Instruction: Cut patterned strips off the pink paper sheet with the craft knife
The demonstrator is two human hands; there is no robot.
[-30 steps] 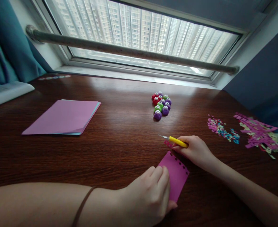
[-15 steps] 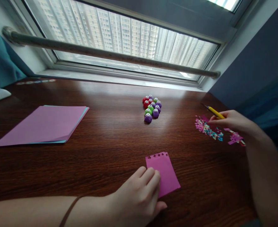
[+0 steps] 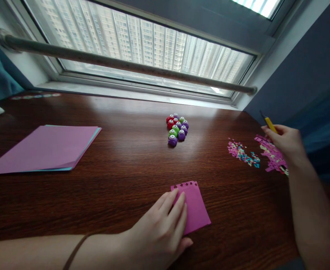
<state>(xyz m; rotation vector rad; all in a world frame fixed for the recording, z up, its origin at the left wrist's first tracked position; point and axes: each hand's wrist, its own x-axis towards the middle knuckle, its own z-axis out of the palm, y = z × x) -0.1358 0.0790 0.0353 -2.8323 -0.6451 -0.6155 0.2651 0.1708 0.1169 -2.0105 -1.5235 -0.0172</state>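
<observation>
My left hand (image 3: 160, 225) lies over the left side of a small pink paper (image 3: 197, 212), fingers stretched out on it, thumb off its lower edge. A row of star-shaped holes runs along the paper's far edge. On the right, my right hand (image 3: 288, 142) grips a yellow-handled craft knife (image 3: 271, 124), its thin dark tip pointing up and away. Under and beside that hand lie pink paper strips (image 3: 273, 155) with punched holes, some pale ones among them. Left of the strips is a scatter of tiny pink, white and blue paper bits (image 3: 242, 153).
Several purple, green and red craft punches (image 3: 177, 129) stand in a cluster at mid-table. A stack of pink and blue paper sheets (image 3: 47, 148) lies on the left. A metal bar (image 3: 125, 65) crosses before the window. A paper strip (image 3: 35, 96) lies at the far left.
My right hand has moved right and away with the knife, from over the paper bits to the strips, which now spread wider. My left fingers have straightened on the pink paper.
</observation>
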